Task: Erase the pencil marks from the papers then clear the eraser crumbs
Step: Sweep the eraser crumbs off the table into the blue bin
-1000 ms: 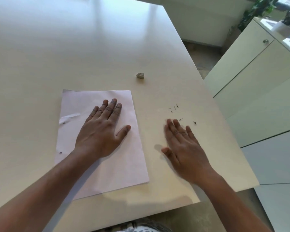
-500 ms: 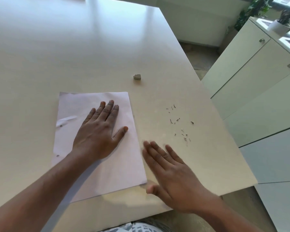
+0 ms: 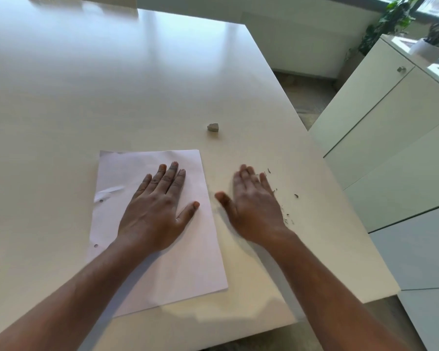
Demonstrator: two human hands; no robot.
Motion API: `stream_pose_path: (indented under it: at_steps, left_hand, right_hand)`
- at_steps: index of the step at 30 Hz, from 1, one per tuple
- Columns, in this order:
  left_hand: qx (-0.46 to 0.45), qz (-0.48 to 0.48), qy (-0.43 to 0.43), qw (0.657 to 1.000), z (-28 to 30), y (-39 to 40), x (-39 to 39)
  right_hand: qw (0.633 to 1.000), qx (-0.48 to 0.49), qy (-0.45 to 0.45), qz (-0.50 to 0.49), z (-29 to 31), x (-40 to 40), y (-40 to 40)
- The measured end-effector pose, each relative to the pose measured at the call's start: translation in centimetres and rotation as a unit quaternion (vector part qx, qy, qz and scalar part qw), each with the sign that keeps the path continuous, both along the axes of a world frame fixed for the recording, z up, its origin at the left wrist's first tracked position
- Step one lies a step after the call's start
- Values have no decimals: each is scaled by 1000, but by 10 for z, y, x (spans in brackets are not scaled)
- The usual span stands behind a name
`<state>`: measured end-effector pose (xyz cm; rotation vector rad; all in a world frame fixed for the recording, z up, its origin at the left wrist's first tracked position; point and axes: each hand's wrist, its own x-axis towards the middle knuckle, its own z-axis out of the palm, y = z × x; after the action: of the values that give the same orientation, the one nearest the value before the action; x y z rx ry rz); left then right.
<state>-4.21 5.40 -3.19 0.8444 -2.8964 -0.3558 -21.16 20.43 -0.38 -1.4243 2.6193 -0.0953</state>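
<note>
The left hand (image 3: 157, 211) lies flat with straight fingers on the paper (image 3: 162, 262), holding nothing. The right hand (image 3: 254, 206) is flat and blurry on the table (image 3: 61, 97), beside the crumbs (image 3: 287, 216). The eraser (image 3: 213, 127) sits farther away

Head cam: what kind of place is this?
Probably an office or home workroom: a large plain white table, pale cabinets with small metal knobs, and potted green plants by a window.
</note>
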Motion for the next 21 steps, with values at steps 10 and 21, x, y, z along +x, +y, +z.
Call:
stream_pose_path:
  at_steps: [10, 21]
  left_hand:
    - [7, 3, 0, 1000, 0, 0, 1]
    - [8, 2, 12, 1000, 0, -1, 1]
  right_hand:
    - [998, 36, 34, -29, 9, 0, -18]
    - [998, 37, -7, 57, -4, -16, -80]
